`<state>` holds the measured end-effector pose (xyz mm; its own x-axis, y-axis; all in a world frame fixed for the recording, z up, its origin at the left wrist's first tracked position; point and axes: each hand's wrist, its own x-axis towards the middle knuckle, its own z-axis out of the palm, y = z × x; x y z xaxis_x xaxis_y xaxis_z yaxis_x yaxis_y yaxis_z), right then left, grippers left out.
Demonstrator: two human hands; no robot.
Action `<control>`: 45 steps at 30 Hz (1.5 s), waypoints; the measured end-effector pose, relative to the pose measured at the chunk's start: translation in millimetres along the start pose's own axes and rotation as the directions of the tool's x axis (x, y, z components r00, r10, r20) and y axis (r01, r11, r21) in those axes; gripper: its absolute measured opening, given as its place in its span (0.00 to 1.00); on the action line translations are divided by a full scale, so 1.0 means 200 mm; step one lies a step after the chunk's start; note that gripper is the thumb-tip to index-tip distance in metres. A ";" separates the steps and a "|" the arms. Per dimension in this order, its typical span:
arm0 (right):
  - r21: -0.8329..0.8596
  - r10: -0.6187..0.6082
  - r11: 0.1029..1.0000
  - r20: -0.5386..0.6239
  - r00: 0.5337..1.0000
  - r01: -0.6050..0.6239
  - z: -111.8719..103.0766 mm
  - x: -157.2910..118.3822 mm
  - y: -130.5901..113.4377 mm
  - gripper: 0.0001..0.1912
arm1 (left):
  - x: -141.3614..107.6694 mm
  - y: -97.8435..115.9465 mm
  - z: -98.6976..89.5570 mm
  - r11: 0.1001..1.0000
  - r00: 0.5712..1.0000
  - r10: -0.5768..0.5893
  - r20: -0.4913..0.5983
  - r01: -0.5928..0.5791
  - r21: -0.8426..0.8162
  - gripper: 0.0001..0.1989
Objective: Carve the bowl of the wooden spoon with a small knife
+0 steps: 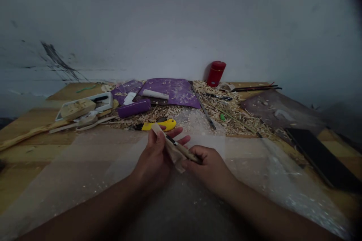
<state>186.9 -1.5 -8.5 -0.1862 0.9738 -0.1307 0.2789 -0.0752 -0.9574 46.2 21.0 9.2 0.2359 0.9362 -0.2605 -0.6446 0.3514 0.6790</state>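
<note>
Left hand [154, 158] has a pale strip [157, 129] pinched between thumb and fingers, other fingers spread behind it. Right hand [210, 165] grasps a slim tool [183, 150] with a dark band; its shaft lies slantwise across the strip. Both pieces are over the near middle of the wooden table [34, 158], above a clear plastic sheet [98, 158]. Exact nature of strip and tool: cannot tell.

Closest obstacle: a yellow cutter [160, 124], just beyond the left fingertips. Behind it, wood shavings [234, 111] spread wide, a small green object [222, 117] among them. A purple sheet [183, 96], dusted with chips, carries a white roll [155, 94]; a purple roll [134, 108] lies in front.

Left side: white tray [110, 101] bearing a wooden block [77, 108]; a long stick [31, 135] reaches toward the table's edge. Right side: dark flat slab [322, 158], near a crumpled brownish sheet [283, 109]. Red canister [216, 73] leans at the wall [169, 26].
</note>
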 end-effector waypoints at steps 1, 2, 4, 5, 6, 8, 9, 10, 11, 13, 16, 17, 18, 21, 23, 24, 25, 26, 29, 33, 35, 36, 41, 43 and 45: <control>0.014 0.012 1.000 0.005 1.000 -0.012 0.00 0.00 0.00 0.09 | 0.00 0.00 -0.01 1.000 0.999 -0.008 0.037 0.008 0.013 0.10; 0.029 0.019 0.999 0.007 1.000 -0.020 0.00 0.00 0.00 0.09 | -0.01 -0.01 -0.02 0.999 0.997 -0.012 0.078 0.009 0.038 0.10; 0.055 0.024 0.998 0.011 1.000 -0.024 -0.01 0.00 0.00 0.10 | 0.00 -0.03 -0.06 0.990 0.989 -0.012 0.148 -0.009 0.142 0.10; 0.064 0.021 0.998 0.016 1.000 -0.022 -0.01 0.00 0.00 0.10 | 0.00 -0.03 -0.08 0.975 0.987 -0.013 0.158 -0.023 0.222 0.11; 0.071 0.016 0.997 0.024 1.000 -0.017 -0.01 -0.01 0.00 0.11 | 0.00 -0.04 -0.10 0.955 0.989 -0.023 0.148 -0.022 0.297 0.11; 0.075 -0.004 0.997 0.047 0.999 0.000 -0.01 -0.02 -0.01 0.12 | -0.01 -0.05 -0.13 0.924 0.992 -0.039 0.121 -0.010 0.382 0.12; 0.072 -0.020 0.997 0.055 0.998 0.016 -0.01 -0.03 -0.02 0.12 | -0.01 -0.05 -0.13 0.918 0.993 -0.041 0.108 -0.005 0.396 0.13; 0.064 -0.040 0.997 0.059 0.997 0.036 -0.01 -0.03 -0.02 0.12 | -0.01 -0.05 -0.13 0.920 0.995 -0.033 0.094 -0.006 0.392 0.13; 0.051 -0.062 0.997 0.057 0.996 0.059 -0.02 -0.04 -0.03 0.12 | -0.01 -0.04 -0.12 0.926 0.997 -0.021 0.076 -0.009 0.378 0.14; 0.006 -0.109 0.994 0.047 0.993 0.108 -0.05 -0.06 -0.04 0.12 | -0.01 -0.03 -0.10 0.942 1.000 0.006 0.023 -0.013 0.336 0.16; -0.119 -0.174 0.977 0.057 0.983 0.179 -0.11 -0.07 -0.04 0.11 | 0.00 0.00 -0.07 0.956 0.999 0.020 -0.027 -0.011 0.292 0.17; -0.185 -0.201 0.960 0.069 0.977 0.211 -0.13 -0.08 -0.03 0.10 | 0.00 0.01 -0.08 0.956 0.999 0.019 -0.030 -0.010 0.293 0.17; -0.295 -0.250 0.919 0.081 0.965 0.263 -0.15 -0.08 -0.03 0.11 | 0.01 0.01 -0.08 0.954 0.999 0.019 -0.031 -0.009 0.300 0.17; -0.497 -0.376 0.774 0.137 0.916 0.392 -0.17 -0.09 -0.02 0.16 | 0.02 0.03 -0.11 0.937 0.998 0.038 -0.056 -0.016 0.350 0.16; -0.562 -0.407 0.696 0.205 0.890 0.448 -0.16 -0.11 -0.03 0.18 | 0.02 0.04 -0.12 0.911 0.995 0.061 -0.074 -0.025 0.411 0.16; -0.589 -0.410 0.658 0.243 0.879 0.470 -0.15 -0.12 -0.03 0.19 | 0.02 0.04 -0.12 0.895 0.995 0.068 -0.074 -0.028 0.445 0.16; -0.618 -0.410 0.618 0.274 0.870 0.486 -0.14 -0.12 -0.03 0.20 | 0.02 0.05 -0.11 0.878 0.995 0.066 -0.069 -0.026 0.477 0.16; -0.651 -0.411 0.573 0.297 0.862 0.498 -0.14 -0.13 -0.03 0.21 | 0.02 0.05 -0.11 0.859 0.996 0.062 -0.060 -0.022 0.512 0.16; -0.753 -0.419 0.431 0.320 0.849 0.497 -0.12 -0.15 -0.03 0.23 | 0.01 0.06 -0.07 0.785 0.997 0.064 -0.049 -0.020 0.619 0.15; -0.846 -0.389 0.281 0.331 0.860 0.453 -0.11 -0.16 -0.02 0.25 | 0.00 0.07 -0.06 0.713 0.995 0.082 -0.055 -0.020 0.700 0.14; -0.863 -0.388 0.238 0.336 0.858 0.445 -0.10 -0.17 -0.03 0.25 | 0.00 0.06 -0.06 0.696 0.996 0.070 -0.046 -0.016 0.717 0.14; -0.867 -0.390 0.228 0.335 0.857 0.443 -0.10 -0.17 -0.03 0.25 | 0.00 0.06 -0.06 0.689 0.997 0.063 -0.038 -0.016 0.725 0.14; -0.864 -0.413 0.221 0.338 0.846 0.453 -0.08 -0.19 -0.06 0.24 | 0.00 0.07 -0.06 0.649 0.998 0.057 -0.007 -0.032 0.760 0.14; -0.857 -0.440 0.202 0.354 0.826 0.474 -0.08 -0.19 -0.06 0.23 | 0.00 0.07 -0.06 0.646 0.999 0.042 -0.014 -0.016 0.763 0.14; -0.851 -0.483 0.190 0.353 0.801 0.490 -0.08 -0.19 -0.05 0.23 | 0.00 0.08 -0.06 0.642 1.000 0.009 -0.021 0.010 0.767 0.15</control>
<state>205.9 -33.6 10.2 -0.6165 0.7406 0.2673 0.7634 0.6454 -0.0272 27.7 26.6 12.2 0.2142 0.9391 -0.2687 0.1465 0.2411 0.9594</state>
